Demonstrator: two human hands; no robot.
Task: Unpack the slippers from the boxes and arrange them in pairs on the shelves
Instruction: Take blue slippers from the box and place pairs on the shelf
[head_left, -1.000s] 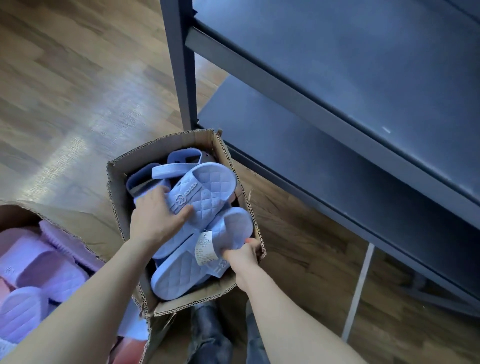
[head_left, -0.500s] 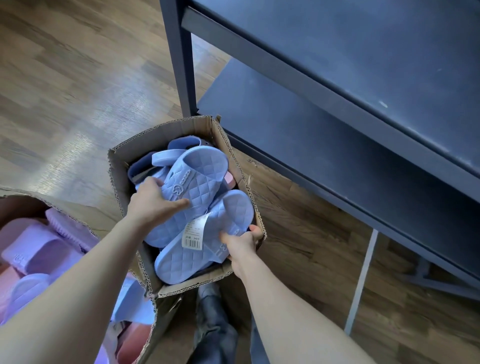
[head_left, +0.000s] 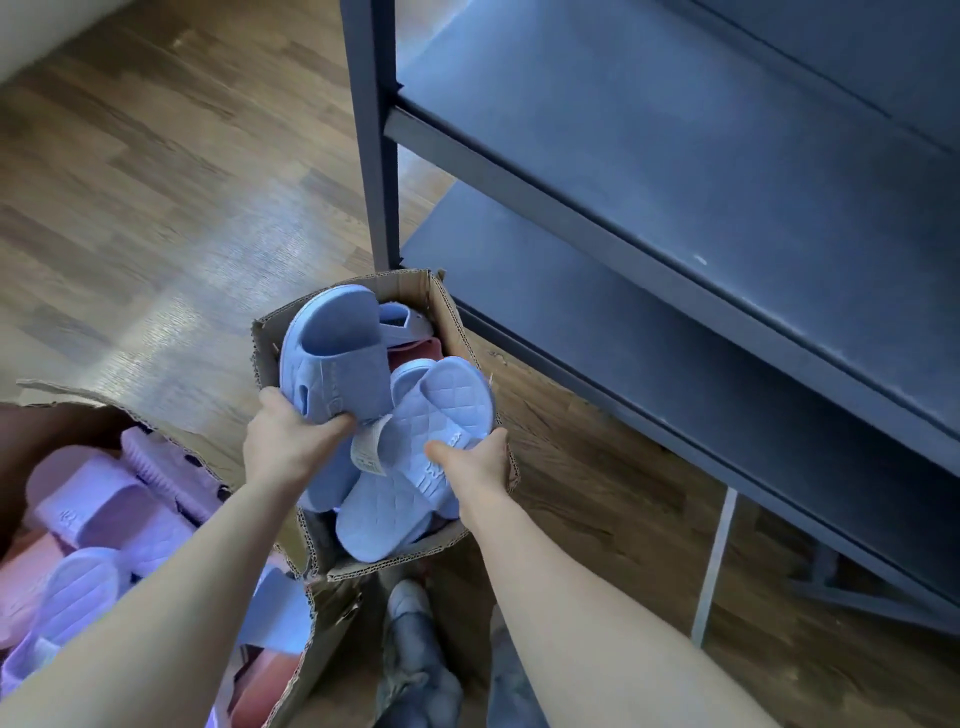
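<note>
Thumb and fingers of the left hand (head_left: 291, 447) are curled round the lower end of a blue slipper (head_left: 332, 364), tipped up over the small box (head_left: 452, 322). Right hand (head_left: 475, 462) grips the quilted slipper (head_left: 410, 499) just beside it, paper tag (head_left: 368, 451) between them. Purple slippers (head_left: 104, 512) sit left of the left arm, dark shelves (head_left: 675, 208) off right.

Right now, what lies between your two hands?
In the head view, a white paper tag hangs between the left hand, gripping the raised slipper, and the right hand, holding the quilted slipper.
</note>
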